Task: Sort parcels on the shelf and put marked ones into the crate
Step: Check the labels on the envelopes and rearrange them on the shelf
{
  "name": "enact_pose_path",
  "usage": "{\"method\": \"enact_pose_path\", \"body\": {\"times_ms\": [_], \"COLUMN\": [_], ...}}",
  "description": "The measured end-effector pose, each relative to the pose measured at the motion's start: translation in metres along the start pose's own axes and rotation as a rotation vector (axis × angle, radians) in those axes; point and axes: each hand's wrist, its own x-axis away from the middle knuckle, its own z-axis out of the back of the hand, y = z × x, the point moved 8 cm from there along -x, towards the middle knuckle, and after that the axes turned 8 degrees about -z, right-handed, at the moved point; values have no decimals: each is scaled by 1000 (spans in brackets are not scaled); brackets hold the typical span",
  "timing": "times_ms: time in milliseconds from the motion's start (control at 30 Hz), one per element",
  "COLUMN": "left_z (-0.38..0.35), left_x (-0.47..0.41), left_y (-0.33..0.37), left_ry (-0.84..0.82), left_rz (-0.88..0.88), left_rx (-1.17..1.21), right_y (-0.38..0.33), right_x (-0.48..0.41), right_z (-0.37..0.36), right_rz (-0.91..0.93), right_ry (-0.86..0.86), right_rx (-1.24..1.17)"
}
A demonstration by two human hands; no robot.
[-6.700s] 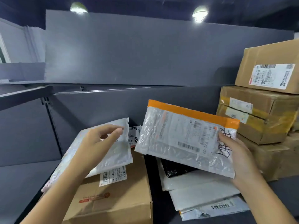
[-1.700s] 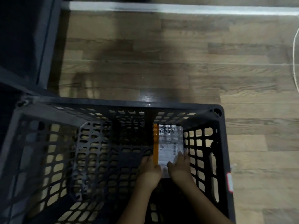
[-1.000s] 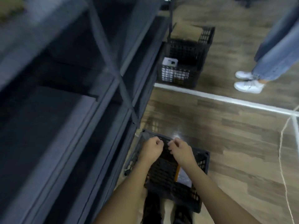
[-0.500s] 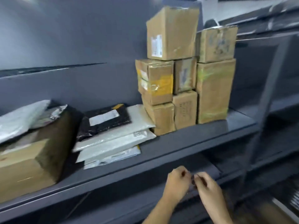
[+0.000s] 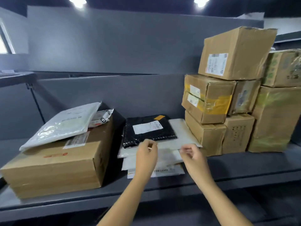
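Observation:
A black bubble mailer (image 5: 149, 129) with a white label lies on top of a stack of white mailers (image 5: 182, 134) in the middle of the grey shelf (image 5: 244, 167). My left hand (image 5: 146, 156) hovers over the stack's front, just below the black mailer, fingers loosely curled and holding nothing. My right hand (image 5: 192, 156) is raised beside it over the white mailers, fingers also loosely curled and empty. The crate is out of view.
A large cardboard box (image 5: 55, 165) stands at the left with a clear plastic mailer (image 5: 63, 124) and a smaller parcel (image 5: 101, 117) on top. Several stacked cardboard boxes (image 5: 234, 95) fill the right side. Bare shelf runs along the front edge.
The orange-edged mailer was set in the crate and released. My view rose from the floor crate to the shelf, and both empty hands lifted to the mailer stack.

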Motion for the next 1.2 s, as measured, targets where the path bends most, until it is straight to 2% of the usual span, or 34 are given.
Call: {"method": "enact_pose_path", "body": {"times_ms": [67, 167, 233, 300, 400, 467, 567, 667, 733, 800, 833, 967, 1067, 1200], "left_z": [29, 57, 61, 57, 57, 60, 60, 56, 54, 53, 51, 41, 41, 56], "left_x": [-25, -57, -74, -83, -91, -92, -89, -79, -74, -68, -65, -58, -54, -49], "left_y": [-14, -44, -65, -77, -86, -87, -86, -80, -76, -70, -66, -45, -39, -39], "left_ry": [94, 62, -26, -93, -74, -35, -6, -2, 27, 38, 29, -12, -1, -20], "left_rz": [15, 183, 270, 274, 233, 201, 175, 175, 162, 173, 184, 166, 125, 137], "left_rx": [-138, -330, -336, -289, -252, -217, -14, 190, 220, 292, 354, 510, 503, 585], "right_y": [-14, -24, -22, -14, -6, -6, -19, -34, -51, -61, -66, -68, -63, -58], "right_x": [-24, -64, -86, -101, -111, -114, -112, -111, -108, -107, -102, -83, -71, -72], "right_z": [-16, -40, -53, -60, -64, -62, -55, -48, -51, -57, -61, -86, -109, -101], "right_rz": [-12, -80, -167, -251, -336, -353, -291, -223, -191, -147, -118, -34, -84, -123], "right_ry": [-12, -6, 11, 46, 86, 83, 82, 64, -1, -105, -153, -232, -373, -313], "right_rx": [-7, 13, 14, 73, 159, 111, -190, -699, -983, -1152, -1155, -757, -830, -805]}}
